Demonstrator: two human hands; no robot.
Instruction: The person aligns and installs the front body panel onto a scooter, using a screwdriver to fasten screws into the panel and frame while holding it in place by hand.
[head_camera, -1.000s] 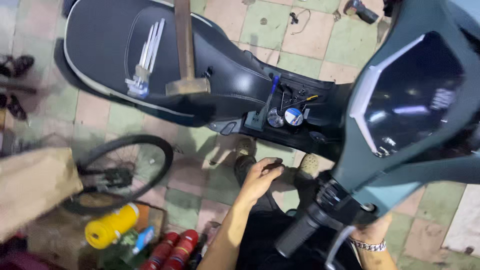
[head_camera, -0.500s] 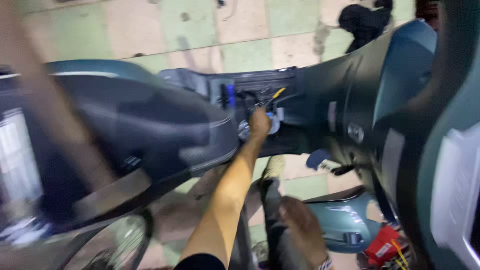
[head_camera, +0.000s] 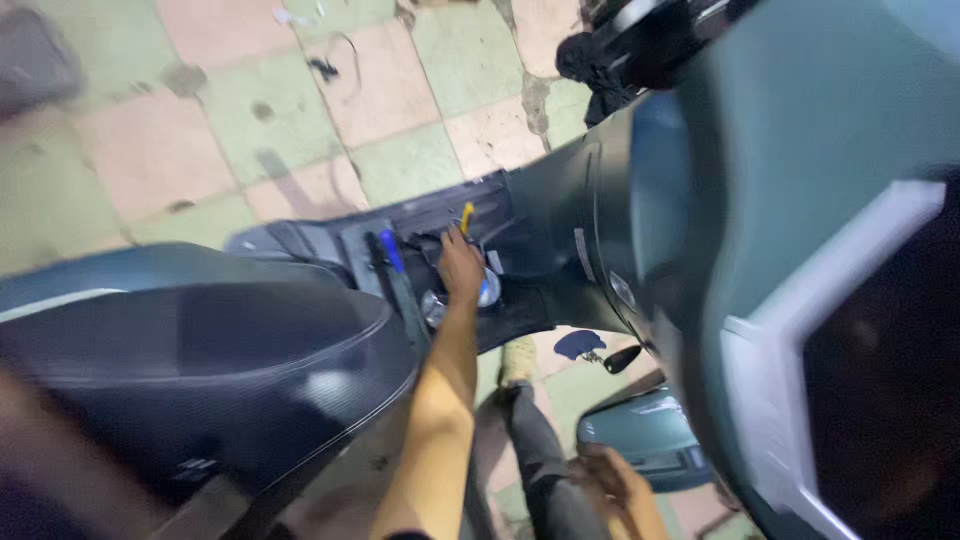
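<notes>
My left arm stretches forward to the scooter's open floor compartment (head_camera: 520, 300). My left hand (head_camera: 460, 266) rests among the tools there, just below a yellow-handled tool (head_camera: 466, 218) and right of a blue-handled tool (head_camera: 390, 250). A round shiny part (head_camera: 434, 306) lies beside the wrist. Blur hides whether the fingers grip anything. My right hand (head_camera: 612, 482) is low in the view, on my dark trouser leg (head_camera: 535, 450), next to a loose teal body panel (head_camera: 645, 440), with nothing seen in it.
The scooter's black seat (head_camera: 200, 360) fills the left. Its teal front body (head_camera: 800, 150) and white-edged panel (head_camera: 760, 400) fill the right. A handlebar grip (head_camera: 610, 50) is at the top. Pink and green floor tiles (head_camera: 200, 130) lie beyond. A small blue piece (head_camera: 580, 344) lies on the floor.
The view has swung and moved closer to the scooter's floor. My left hand stays at the tool compartment, and my right hand remains low by the teal panel.
</notes>
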